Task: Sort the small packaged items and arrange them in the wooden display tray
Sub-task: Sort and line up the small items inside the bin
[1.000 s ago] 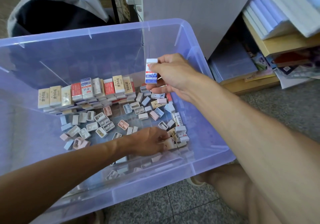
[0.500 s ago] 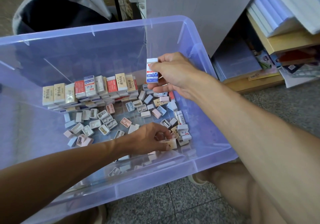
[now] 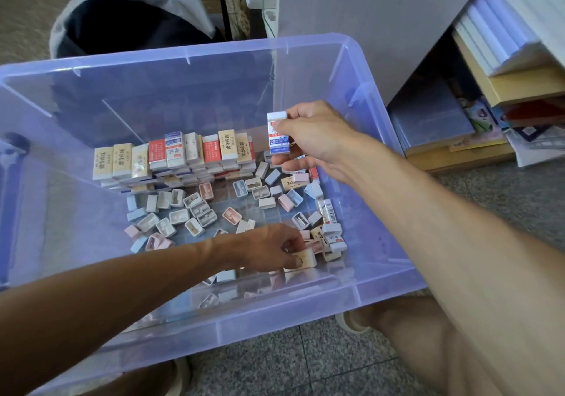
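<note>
Reaching into the clear blue bin (image 3: 379,163), the right hand (image 3: 318,142) pinches a white-and-blue box (image 3: 278,134) upright above a neat row of boxes (image 3: 174,158), while the left hand (image 3: 269,250) curls its fingers around a cream box (image 3: 307,258) among loose ones on the bin floor.

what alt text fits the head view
Over a clear blue plastic bin, the right hand holds up a blue-and-white eraser box while the left hand pinches a beige box among loose packets.
</note>
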